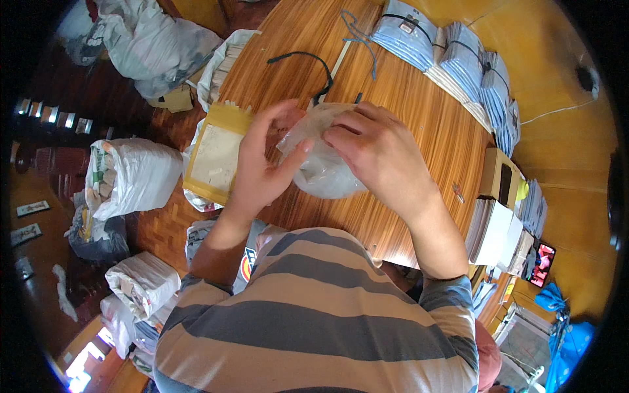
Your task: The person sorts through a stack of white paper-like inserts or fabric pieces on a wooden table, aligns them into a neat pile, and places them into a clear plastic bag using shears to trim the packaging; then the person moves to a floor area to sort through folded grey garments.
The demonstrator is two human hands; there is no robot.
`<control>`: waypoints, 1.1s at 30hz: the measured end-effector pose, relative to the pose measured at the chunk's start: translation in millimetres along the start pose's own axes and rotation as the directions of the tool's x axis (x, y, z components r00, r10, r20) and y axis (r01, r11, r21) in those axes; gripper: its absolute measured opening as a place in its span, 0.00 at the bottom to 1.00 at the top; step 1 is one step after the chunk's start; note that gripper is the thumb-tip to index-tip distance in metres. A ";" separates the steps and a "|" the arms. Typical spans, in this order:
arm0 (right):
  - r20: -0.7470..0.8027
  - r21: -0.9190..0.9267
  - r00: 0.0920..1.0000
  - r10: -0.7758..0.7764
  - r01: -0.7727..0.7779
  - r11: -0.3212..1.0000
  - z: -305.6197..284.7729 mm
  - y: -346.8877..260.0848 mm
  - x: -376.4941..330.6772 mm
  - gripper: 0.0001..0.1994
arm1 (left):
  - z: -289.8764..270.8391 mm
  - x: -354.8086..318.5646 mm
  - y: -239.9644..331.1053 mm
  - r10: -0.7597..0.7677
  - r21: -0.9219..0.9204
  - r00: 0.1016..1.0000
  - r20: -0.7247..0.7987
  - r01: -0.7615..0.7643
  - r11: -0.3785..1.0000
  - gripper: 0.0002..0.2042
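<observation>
A clear, crumpled plastic bag (331, 175) is between my hands over the striped wooden table (419, 131). My right hand (386, 154) is closed on the bag's upper right part, its fingers curled into the film. On the other side, my left hand (265, 157) is open, thumb and fingers spread apart at the bag's left edge. Its thumb lies against the film. What the bag contains, if anything, cannot be made out. Just left of my left hand lies a flat, pale panel with yellow tape edging (213, 157).
A black strap (314, 57) and a blue-grey cord (357, 33) lie beyond the bag. Strapped stacks of light-blue packets (406, 29) line the table's far right edge. White papers (491, 229) stand at right. Stuffed white sacks (134, 177) fill the floor at left.
</observation>
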State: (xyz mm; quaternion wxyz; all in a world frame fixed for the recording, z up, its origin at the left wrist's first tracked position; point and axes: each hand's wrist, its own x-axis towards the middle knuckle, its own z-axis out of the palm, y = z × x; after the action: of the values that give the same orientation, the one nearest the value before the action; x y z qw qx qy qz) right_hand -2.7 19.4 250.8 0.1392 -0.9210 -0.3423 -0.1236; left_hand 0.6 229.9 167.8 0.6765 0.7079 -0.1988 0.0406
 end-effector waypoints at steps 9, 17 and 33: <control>-0.026 0.067 1.000 0.002 0.000 0.998 11.9 -1.9 -4.0 0.09 | -8.2 8.8 -1.9 -0.166 -0.114 0.967 0.192 0.190 0.975 0.24; 0.006 0.075 0.997 0.082 -0.082 0.994 -17.5 0.1 -11.5 0.09 | -10.9 12.2 -4.5 -0.118 -0.266 0.956 0.270 0.192 0.945 0.26; 0.161 -0.216 0.987 0.002 0.033 0.976 -3.5 1.1 -4.4 0.08 | -6.4 37.1 2.0 -0.040 0.057 0.912 0.409 0.018 0.998 0.31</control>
State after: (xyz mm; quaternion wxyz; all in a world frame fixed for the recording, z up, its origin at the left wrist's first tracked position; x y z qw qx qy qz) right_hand -5.7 14.8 252.5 0.0086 -0.9350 -0.3438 -0.0869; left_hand 35.3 227.7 182.3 0.6017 0.7209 -0.3245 -0.1137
